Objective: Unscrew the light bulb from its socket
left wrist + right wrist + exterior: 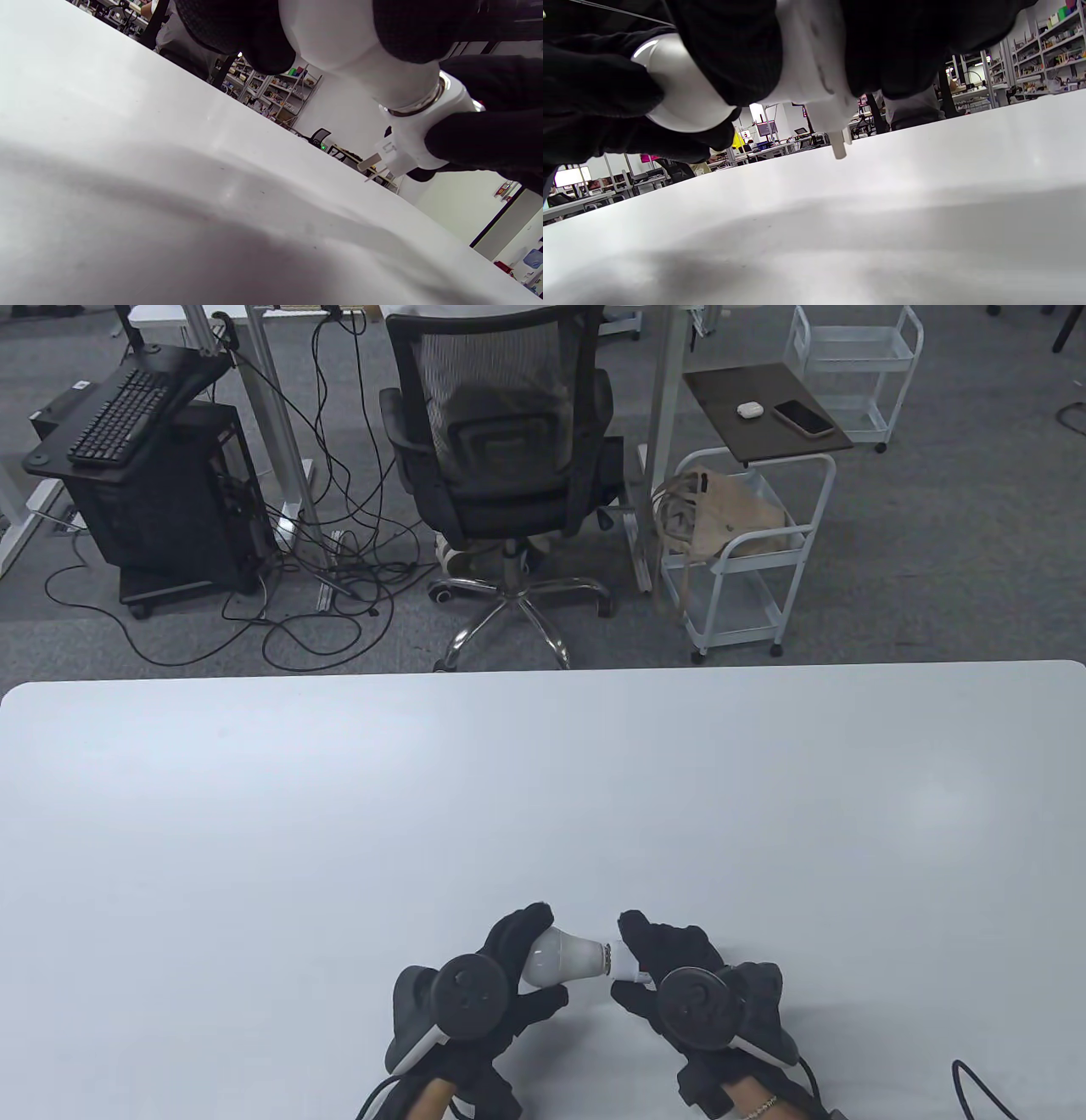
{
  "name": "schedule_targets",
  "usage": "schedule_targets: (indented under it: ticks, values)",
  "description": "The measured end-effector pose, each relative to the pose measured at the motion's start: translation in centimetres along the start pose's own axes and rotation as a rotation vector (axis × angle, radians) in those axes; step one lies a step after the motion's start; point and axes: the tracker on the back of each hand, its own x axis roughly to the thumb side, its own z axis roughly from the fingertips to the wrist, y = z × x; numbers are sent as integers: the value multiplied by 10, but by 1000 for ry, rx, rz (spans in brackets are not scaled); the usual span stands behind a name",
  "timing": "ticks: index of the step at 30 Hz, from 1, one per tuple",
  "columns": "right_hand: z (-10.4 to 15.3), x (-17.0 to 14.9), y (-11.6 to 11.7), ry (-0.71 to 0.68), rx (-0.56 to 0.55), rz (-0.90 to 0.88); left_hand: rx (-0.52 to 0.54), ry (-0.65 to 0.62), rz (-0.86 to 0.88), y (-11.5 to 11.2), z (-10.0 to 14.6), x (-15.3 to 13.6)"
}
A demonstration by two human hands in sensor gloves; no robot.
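A white light bulb (562,957) lies sideways in the air just above the table, its metal thread (608,959) meeting a white plug-in socket (625,964). My left hand (513,976) grips the bulb's globe. My right hand (657,967) grips the socket. In the left wrist view the bulb (339,42) joins the socket (420,131) at a silver ring, with the plug prongs pointing down toward the table. In the right wrist view the socket (810,63) sits between my fingers, and the bulb (683,93) is to the left in the other hand.
The white table (543,814) spreads ahead of both hands. A black cable (976,1086) lies at the near right edge. Beyond the table stand an office chair (501,458), a white cart (747,551) and a computer stand (144,458).
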Motion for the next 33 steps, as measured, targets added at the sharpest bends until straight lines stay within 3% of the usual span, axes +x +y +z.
schedule_targets:
  ticks: [4,8,14,21,27,33]
  values:
    - [1,5,-1,-35,-41,103,-25,25,65,-4,-2,-5]
    - [-2,-4,2,24,19,30,-124,50,165,-6,-3,-9]
    - [-2,-17,1,83,30,-32,-98,24,185,-1,-1,-16]
    - [0,-13,3,49,27,-48,-66,40,221,-1,-1,-20]
    - [-1,-16,4,48,54,-72,-170,79,345,-5,-4,-28]
    - [-3,-17,6,60,58,-57,-190,47,321,-7,-4,-25]
